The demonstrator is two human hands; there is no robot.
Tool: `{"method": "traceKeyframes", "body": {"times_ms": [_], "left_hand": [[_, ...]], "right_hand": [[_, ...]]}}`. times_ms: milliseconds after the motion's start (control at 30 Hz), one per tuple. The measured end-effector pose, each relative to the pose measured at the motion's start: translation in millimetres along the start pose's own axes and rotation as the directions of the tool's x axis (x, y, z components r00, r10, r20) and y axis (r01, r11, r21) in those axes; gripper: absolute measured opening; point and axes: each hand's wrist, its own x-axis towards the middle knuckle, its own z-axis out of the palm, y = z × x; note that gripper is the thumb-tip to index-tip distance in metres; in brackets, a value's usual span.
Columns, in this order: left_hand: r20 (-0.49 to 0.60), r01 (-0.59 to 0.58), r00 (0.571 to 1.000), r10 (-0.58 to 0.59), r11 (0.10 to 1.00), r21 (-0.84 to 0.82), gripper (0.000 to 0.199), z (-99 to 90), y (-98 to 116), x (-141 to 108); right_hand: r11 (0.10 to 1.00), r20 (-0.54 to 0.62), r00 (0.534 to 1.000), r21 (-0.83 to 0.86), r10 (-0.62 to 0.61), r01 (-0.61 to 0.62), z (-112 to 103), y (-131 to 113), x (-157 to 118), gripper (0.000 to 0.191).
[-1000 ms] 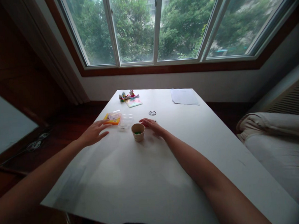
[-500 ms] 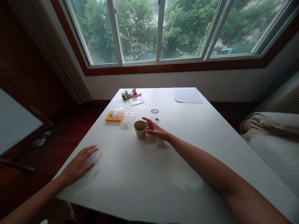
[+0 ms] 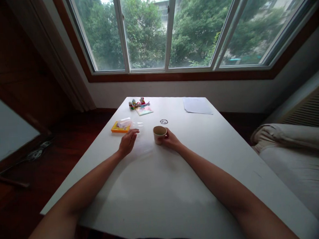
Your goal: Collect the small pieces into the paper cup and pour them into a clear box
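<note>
A tan paper cup (image 3: 159,136) is in the middle of the table, with my right hand (image 3: 170,138) wrapped round its right side. The cup looks upright; whether its base touches the table I cannot tell. My left hand (image 3: 127,141) is left of the cup, fingers stretched out, holding nothing that shows. Just beyond its fingertips is a clear plastic container (image 3: 138,125), partly hidden by the hand. Beside that lies a yellow-orange box (image 3: 120,127) with a clear plastic piece on it.
Small colourful figurines (image 3: 135,103) and a pastel-coloured card (image 3: 144,110) lie at the far left of the white table (image 3: 142,192). White paper sheets (image 3: 197,105) lie at the far right. A round table fitting (image 3: 163,121) is behind the cup. A beige sofa (image 3: 291,154) stands right.
My right hand has closed on the cup, which is now farther right. My left hand has moved forward and right, from the near left of the table to beside the clear container.
</note>
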Motion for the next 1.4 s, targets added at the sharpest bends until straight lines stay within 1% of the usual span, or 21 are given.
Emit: {"method": "traceKeyframes", "body": {"times_ms": [67, 100, 167, 267, 333, 467, 600, 667, 733, 800, 833, 900, 967, 1000, 1067, 1167, 1233, 1267, 1333, 1367, 1400], "left_hand": [[-0.004, 0.043, 0.999, -0.043, 0.998, 0.053, 0.033, -0.6, 0.3, 4.1], [0.029, 0.052, 0.998, -0.055, 0.995, 0.088, 0.033, -1.4, 1.5, 3.6], [0.164, -0.002, 0.986, -0.023, 0.988, 0.152, 0.041, -2.7, 5.7, -0.9], [0.397, -0.162, 0.914, 0.086, 0.973, 0.161, 0.072, 0.2, 14.2, -7.3], [0.456, -0.190, 0.883, 0.108, 0.972, 0.137, 0.080, 6.2, 18.2, -5.4], [0.451, -0.122, 0.886, 0.107, 0.993, 0.005, 0.081, 22.7, 16.8, 13.2], [0.492, -0.067, 0.863, 0.114, 0.992, -0.111, 0.064, 34.6, 8.7, 33.4], [0.463, -0.020, 0.883, 0.083, 0.990, -0.138, 0.058, 38.9, 6.0, 39.7], [0.376, 0.084, 0.926, 0.011, 0.969, -0.233, 0.055, 44.5, 4.8, 44.0], [0.291, 0.234, 0.950, -0.114, 0.877, -0.420, 0.051, 52.3, 4.5, 47.0], [0.276, 0.311, 0.943, -0.185, 0.785, -0.536, 0.050, 56.8, 4.6, 48.1], [0.329, 0.440, 0.897, -0.297, 0.514, -0.736, 0.054, 65.8, 5.2, 49.3], [0.443, 0.529, 0.832, -0.335, 0.235, -0.816, 0.058, 73.0, 7.0, 49.7], [0.493, 0.559, 0.801, -0.339, 0.130, -0.819, 0.058, 75.7, 8.3, 49.8], [0.560, 0.597, 0.750, -0.351, -0.004, -0.802, 0.057, 80.1, 11.8, 50.5], [0.608, 0.612, 0.700, -0.375, -0.124, -0.781, 0.057, 88.1, 17.2, 53.1], [0.634, 0.627, 0.665, -0.395, -0.164, -0.761, 0.058, 95.9, 19.3, 54.7], [0.642, 0.641, 0.644, -0.415, -0.166, -0.750, 0.059, 100.1, 19.6, 54.9], [0.627, 0.658, 0.616, -0.477, -0.125, -0.742, 0.060, 107.6, 18.8, 53.8], [0.593, 0.654, 0.618, -0.516, -0.083, -0.752, 0.060, 110.0, 17.8, 52.6], [0.543, 0.638, 0.633, -0.552, -0.025, -0.770, 0.059, 111.3, 16.5, 51.1]], "right_hand": [[0.998, -0.092, 0.995, -0.059, 0.023, -0.029, -12.6, 3.7, 3.4, 0.064], [0.996, -0.132, 0.991, -0.084, 0.025, -0.037, -17.3, 5.2, 4.4, 0.063], [0.991, -0.188, 0.982, -0.130, 0.018, -0.043, -22.4, 7.5, 5.2, 0.061], [0.984, -0.219, 0.976, -0.178, -0.011, -0.029, -21.8, 8.5, 4.6, 0.059], [0.980, -0.220, 0.975, -0.198, -0.029, -0.015, -19.7, 7.2, 3.8, 0.060], [0.975, -0.264, 0.963, -0.223, -0.052, -0.008, -22.1, 2.7, 3.0, 0.063], [0.966, -0.338, 0.940, -0.253, -0.047, -0.043, -33.2, 2.1, 4.2, 0.064], [0.963, -0.357, 0.934, -0.259, -0.024, -0.074, -39.0, 3.6, 5.0, 0.064], [0.962, -0.364, 0.931, -0.259, -0.014, -0.087, -43.2, 5.1, 5.5, 0.063], [0.958, -0.366, 0.930, -0.273, -0.021, -0.086, -45.3, 5.8, 5.7, 0.061], [0.954, -0.365, 0.931, -0.288, -0.025, -0.088, -45.4, 5.8, 5.7, 0.059], [0.941, -0.356, 0.934, -0.321, -0.020, -0.102, -44.1, 5.4, 6.0, 0.055], [0.931, -0.343, 0.939, -0.345, -0.003, -0.123, -41.2, 5.1, 6.8, 0.052], [0.927, -0.335, 0.942, -0.351, 0.005, -0.130, -39.4, 5.1, 7.4, 0.051], [0.923, -0.319, 0.948, -0.360, 0.017, -0.137, -36.0, 5.7, 8.9, 0.051], [0.922, -0.286, 0.958, -0.368, 0.013, -0.122, -32.9, 7.7, 10.8, 0.052], [0.919, -0.260, 0.965, -0.380, 0.003, -0.105, -32.9, 8.7, 10.9, 0.050], [0.914, -0.255, 0.967, -0.392, -0.003, -0.101, -33.6, 8.7, 10.4, 0.049], [0.900, -0.277, 0.961, -0.423, -0.020, -0.103, -36.2, 6.2, 8.1, 0.048], [0.892, -0.304, 0.952, -0.439, -0.038, -0.105, -38.0, 3.4, 6.4, 0.047], [0.885, -0.341, 0.938, -0.453, -0.064, -0.104, -39.9, -0.8, 4.3, 0.044]]}}
